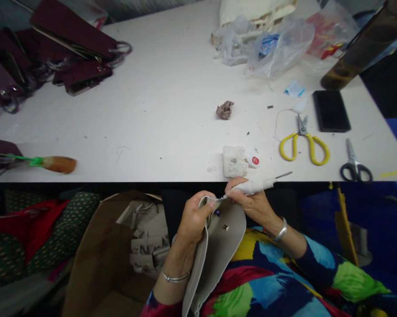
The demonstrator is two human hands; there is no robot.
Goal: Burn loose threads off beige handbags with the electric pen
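Note:
My left hand (193,220) is closed around the top edge of a beige leather bag flap (220,246) with a small metal stud, held below the table's front edge. My right hand (251,200) grips a tool with a white-wrapped handle and a metal tip (261,185), its working end touching the flap's rim beside my left thumb. Both wrists wear silver bangles.
The white table (159,110) carries yellow-handled scissors (303,143), black scissors (354,164), a black phone (331,111), a white block (234,161), plastic bags (274,44) and maroon bags (63,48) at far left. A cardboard box (102,259) with beige bags stands under the table.

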